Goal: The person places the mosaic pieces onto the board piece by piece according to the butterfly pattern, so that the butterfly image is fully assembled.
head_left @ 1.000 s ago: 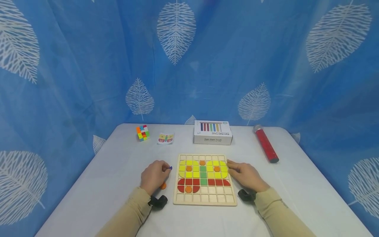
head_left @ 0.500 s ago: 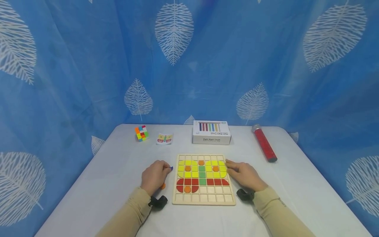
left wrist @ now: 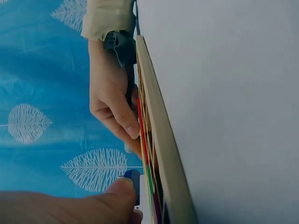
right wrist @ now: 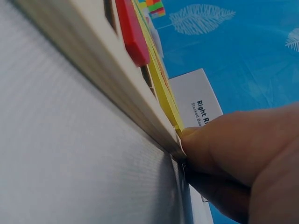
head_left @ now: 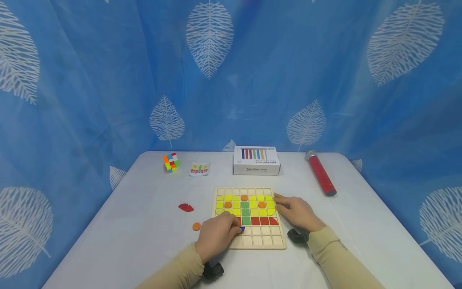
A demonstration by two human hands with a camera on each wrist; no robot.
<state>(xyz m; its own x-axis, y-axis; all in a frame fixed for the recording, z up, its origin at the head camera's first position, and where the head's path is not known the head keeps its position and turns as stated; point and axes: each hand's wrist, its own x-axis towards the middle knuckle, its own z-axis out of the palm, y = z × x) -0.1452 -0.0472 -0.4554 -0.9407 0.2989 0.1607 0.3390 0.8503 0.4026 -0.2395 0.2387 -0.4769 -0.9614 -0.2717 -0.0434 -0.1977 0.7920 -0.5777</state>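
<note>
A wooden grid board (head_left: 258, 245) holds yellow, red, green and orange flat pieces. Above its lower left part, my left hand (head_left: 216, 234) pinches a small blue puzzle piece (head_left: 242, 229) between thumb and fingers. The blue piece (left wrist: 133, 182) shows past the thumb tip in the left wrist view. That hand hides part of the red rows. At the board's right edge my right hand (head_left: 298, 213) grips the rim, and its thumb (right wrist: 196, 140) lies against the edge beside a yellow piece in the right wrist view.
Left of the board lie a red piece (head_left: 186, 207) and an orange disc (head_left: 196, 226). Farther back are a colour cube (head_left: 171, 163), a pattern card (head_left: 199, 169) and a white box (head_left: 256, 161). A red tube (head_left: 321, 174) lies at right.
My left hand has carried the blue piece rightward from beside the board to over its lower left part, uncovering the red piece on the table. My right hand has stayed at the edge.
</note>
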